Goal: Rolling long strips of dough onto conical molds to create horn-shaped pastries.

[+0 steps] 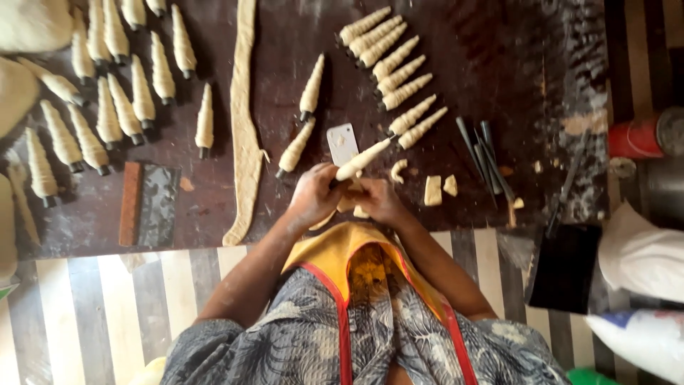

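Head view: I see two hands wrapping dough on a cone over a dark counter (456,43).

My left hand (315,196) is curled around the base of a dough-wrapped cone (363,160); my right hand (381,202) pinches a dough strip (350,204) beneath it. Finished cones (390,64) lie in rows beyond, a long dough ribbon (246,128) and a scraper (149,204) to the left.

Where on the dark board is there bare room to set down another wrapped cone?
Free: the board right of the cone row, above the bare metal cones; also between the dough strip and that row. Crowded: the left cone cluster.
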